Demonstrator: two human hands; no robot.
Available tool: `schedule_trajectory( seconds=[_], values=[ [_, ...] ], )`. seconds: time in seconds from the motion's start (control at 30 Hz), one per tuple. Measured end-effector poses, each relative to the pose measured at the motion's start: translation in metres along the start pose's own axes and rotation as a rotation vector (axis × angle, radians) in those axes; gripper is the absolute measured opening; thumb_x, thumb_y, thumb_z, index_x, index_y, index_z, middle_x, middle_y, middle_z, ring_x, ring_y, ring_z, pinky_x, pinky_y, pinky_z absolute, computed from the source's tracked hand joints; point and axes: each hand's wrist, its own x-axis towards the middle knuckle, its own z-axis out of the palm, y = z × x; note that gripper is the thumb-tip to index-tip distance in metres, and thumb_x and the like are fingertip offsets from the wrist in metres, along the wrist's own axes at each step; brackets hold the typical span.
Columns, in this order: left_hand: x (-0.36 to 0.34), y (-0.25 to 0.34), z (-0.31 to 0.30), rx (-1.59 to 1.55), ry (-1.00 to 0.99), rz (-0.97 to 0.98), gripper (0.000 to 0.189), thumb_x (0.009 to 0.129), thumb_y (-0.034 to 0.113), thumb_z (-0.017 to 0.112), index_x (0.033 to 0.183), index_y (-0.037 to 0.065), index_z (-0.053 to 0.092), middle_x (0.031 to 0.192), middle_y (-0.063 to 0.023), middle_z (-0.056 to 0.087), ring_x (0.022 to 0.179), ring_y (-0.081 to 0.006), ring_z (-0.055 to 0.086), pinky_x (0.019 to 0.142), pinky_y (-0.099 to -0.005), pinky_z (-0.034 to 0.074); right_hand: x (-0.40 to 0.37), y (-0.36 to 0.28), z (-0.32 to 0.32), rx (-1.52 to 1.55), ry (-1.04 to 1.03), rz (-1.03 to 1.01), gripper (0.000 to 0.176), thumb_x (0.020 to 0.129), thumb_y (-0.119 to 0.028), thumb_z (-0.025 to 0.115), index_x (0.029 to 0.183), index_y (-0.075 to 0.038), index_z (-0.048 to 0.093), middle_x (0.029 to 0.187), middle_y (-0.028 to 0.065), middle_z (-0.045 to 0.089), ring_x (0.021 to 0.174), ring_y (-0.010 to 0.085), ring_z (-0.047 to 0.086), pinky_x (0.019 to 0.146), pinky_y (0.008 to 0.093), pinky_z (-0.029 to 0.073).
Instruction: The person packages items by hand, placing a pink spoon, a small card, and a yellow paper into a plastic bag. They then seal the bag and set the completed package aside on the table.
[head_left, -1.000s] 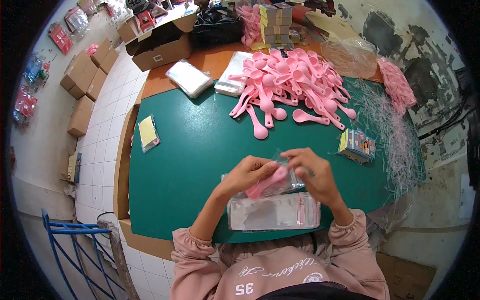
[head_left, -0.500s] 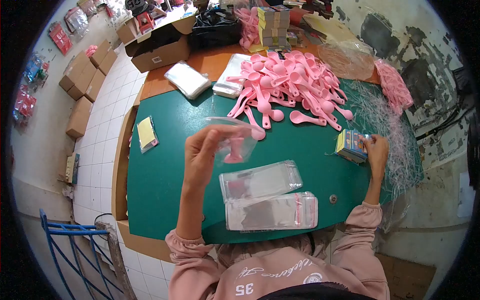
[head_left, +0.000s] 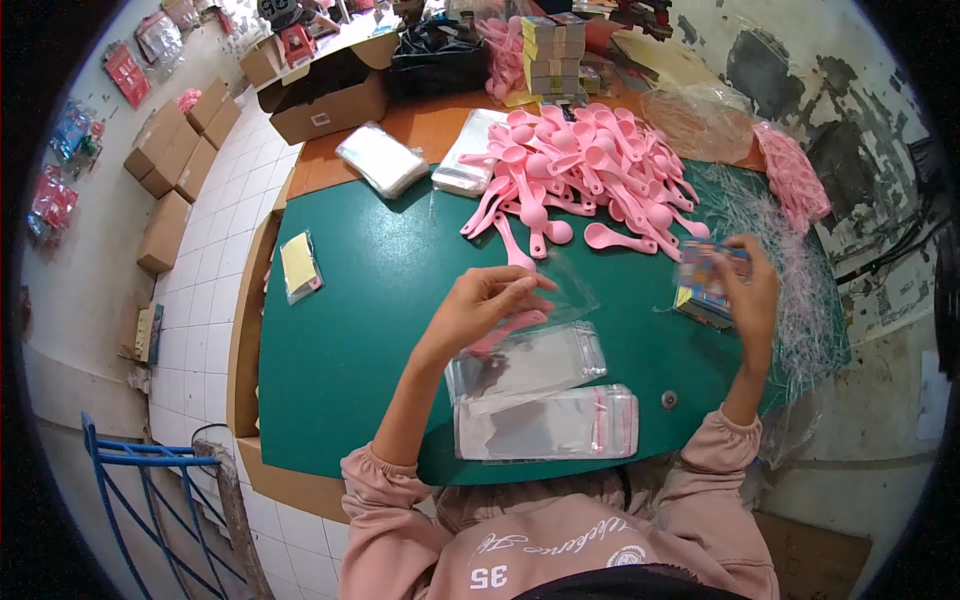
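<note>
My left hand point(head_left: 490, 308) is over the middle of the green table, fingers pinched on a clear plastic bag point(head_left: 572, 290). A pink measuring spoon point(head_left: 520, 324) shows inside that bag, partly covered by my fingers. On the right, my right hand point(head_left: 752, 295) grips a printed card point(head_left: 708, 262), smeared by motion. Just under it sits a stack of cards point(head_left: 703, 308) with yellow edges. Below my left hand lie two piles of clear bags, an upper pile point(head_left: 540, 365) and a lower pile point(head_left: 540, 425).
A heap of pink spoons point(head_left: 590, 170) covers the table's far side. More clear bags point(head_left: 382, 160) lie at the back left. A packed bag with a yellow card point(head_left: 299, 266) rests at the left. Tangled plastic strands point(head_left: 790, 290) run along the right edge.
My left hand has come down and to the right with the bagged spoon. My right hand has lifted a card off the stack and tilted it up.
</note>
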Motion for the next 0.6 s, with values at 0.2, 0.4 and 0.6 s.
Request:
schedule_trajectory(
  seconds=[0.2, 0.4, 0.6],
  values=[
    [0.007, -0.002, 0.01, 0.11, -0.046, -0.014, 0.03, 0.092, 0.02, 0.046, 0.1, -0.006, 0.059, 0.087, -0.0101, 0.063, 0.083, -0.0146, 0.061, 0.073, -0.025, 0.05, -0.016, -0.045, 0.055, 0.531, -0.417, -0.041, 0.017, 0.077, -0.011, 0.065, 0.09, -0.004, 0.055, 0.073, 0.0021, 0.059, 0.059, 0.0066, 0.056, 0.039, 0.019, 0.044],
    [0.009, -0.001, 0.004, 0.156, -0.014, -0.064, 0.029, 0.092, 0.021, 0.046, 0.099, -0.004, 0.06, 0.084, -0.0092, 0.064, 0.079, -0.0125, 0.061, 0.072, -0.0254, 0.05, -0.007, -0.033, 0.074, 0.495, -0.62, -0.206, 0.015, 0.078, -0.01, 0.064, 0.089, -0.004, 0.055, 0.071, 0.0019, 0.058, 0.058, 0.006, 0.055, 0.039, 0.0199, 0.044],
    [0.008, 0.003, 0.001, 0.103, -0.031, -0.08, 0.031, 0.092, 0.025, 0.045, 0.099, -0.002, 0.06, 0.082, -0.0101, 0.065, 0.078, -0.0118, 0.062, 0.069, -0.0238, 0.049, -0.007, -0.04, 0.082, 0.713, -0.397, -0.138, 0.013, 0.079, -0.008, 0.064, 0.088, -0.003, 0.055, 0.07, 0.0014, 0.057, 0.058, 0.0061, 0.056, 0.04, 0.0199, 0.046]
  ],
)
